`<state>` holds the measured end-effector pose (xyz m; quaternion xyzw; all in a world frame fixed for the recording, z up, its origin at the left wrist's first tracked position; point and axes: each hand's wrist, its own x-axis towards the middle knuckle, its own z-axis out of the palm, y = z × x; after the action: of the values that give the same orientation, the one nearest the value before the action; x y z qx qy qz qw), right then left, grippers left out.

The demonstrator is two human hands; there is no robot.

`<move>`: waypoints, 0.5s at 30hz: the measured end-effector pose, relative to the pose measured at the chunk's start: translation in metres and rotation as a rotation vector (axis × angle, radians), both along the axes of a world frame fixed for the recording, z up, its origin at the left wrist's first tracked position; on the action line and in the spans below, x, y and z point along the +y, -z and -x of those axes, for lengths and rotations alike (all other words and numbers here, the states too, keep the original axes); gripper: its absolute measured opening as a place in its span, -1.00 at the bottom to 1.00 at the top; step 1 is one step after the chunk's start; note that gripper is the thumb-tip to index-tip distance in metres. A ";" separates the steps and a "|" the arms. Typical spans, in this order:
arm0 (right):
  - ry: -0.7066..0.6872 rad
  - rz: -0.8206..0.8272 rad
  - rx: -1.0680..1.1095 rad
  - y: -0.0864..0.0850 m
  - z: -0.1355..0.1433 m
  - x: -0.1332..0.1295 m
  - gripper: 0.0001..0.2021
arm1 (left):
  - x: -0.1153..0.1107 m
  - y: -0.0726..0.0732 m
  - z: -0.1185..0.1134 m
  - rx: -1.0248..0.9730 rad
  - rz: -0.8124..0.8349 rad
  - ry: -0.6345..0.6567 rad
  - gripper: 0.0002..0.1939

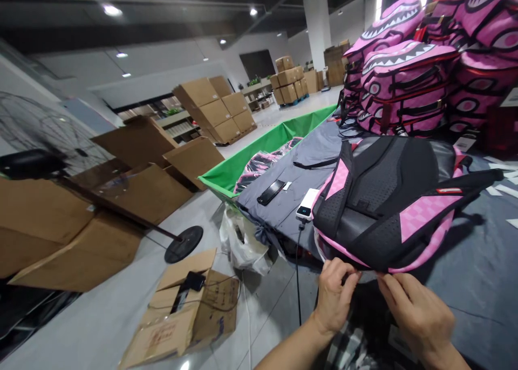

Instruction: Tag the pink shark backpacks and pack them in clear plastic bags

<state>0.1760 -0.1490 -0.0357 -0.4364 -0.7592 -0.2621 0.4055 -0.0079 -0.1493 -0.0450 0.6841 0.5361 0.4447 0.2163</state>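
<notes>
A pink and black backpack (376, 197) lies on the grey cloth-covered table, its padded back panel and shoulder straps facing up. At its near edge, my left hand (335, 292) is closed in a pinch on the lower rim. My right hand (421, 310) pinches the same rim a little to the right, fingers together. What exactly sits between the fingertips is too small to make out. Beside the backpack's left side is a white power bank (307, 204) with a lit display and a black cable (298, 273) hanging from it. A black phone (271, 192) lies farther left.
Pink shark-face backpacks (408, 89) are piled at the back right. A green-sided bin (226, 181) with plastic-wrapped goods adjoins the table's far left edge. On the floor are an open carton (214, 305), a white plastic bag (243, 240) and a standing fan (184, 244).
</notes>
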 end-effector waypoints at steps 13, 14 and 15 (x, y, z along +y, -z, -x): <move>-0.094 0.171 -0.082 0.020 0.019 -0.003 -0.68 | 0.006 -0.004 -0.004 -0.015 0.055 -0.120 -0.91; -0.105 0.172 -0.084 0.018 0.020 -0.002 -0.70 | 0.001 -0.003 -0.002 0.055 -0.114 -0.127 -0.94; -0.120 0.171 -0.084 0.017 0.019 -0.001 -0.71 | -0.005 -0.001 0.001 0.131 -0.304 -0.118 -0.90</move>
<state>0.1568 -0.1500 -0.0526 -0.4116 -0.8200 -0.1897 0.3495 -0.0086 -0.1544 -0.0443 0.7038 0.5149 0.4870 0.0487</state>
